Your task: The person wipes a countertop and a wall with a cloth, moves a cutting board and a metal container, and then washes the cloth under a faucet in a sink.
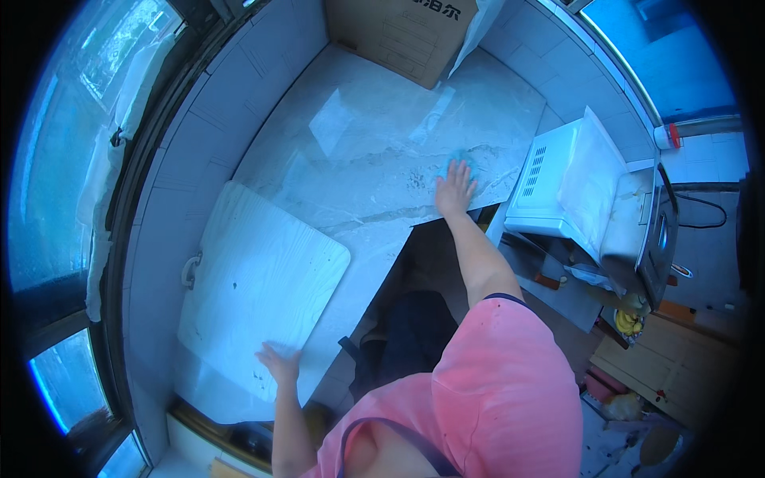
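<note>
My right hand lies with spread fingers on a light blue cloth, pressing it to the marble-patterned countertop near its right end. Dark specks and faint streaks mark the surface just left of the cloth. At the lower left, my left hand rests with fingers apart on the edge of a large pale wood-grain board. That board has rounded corners, lies on the counter and bears a few small dark marks.
A cardboard box stands at the counter's back corner. Right of the counter is a white appliance with vent slots. Tiled walls and windows border the left side, where a white handle sits beside the board. Bananas lie farther right.
</note>
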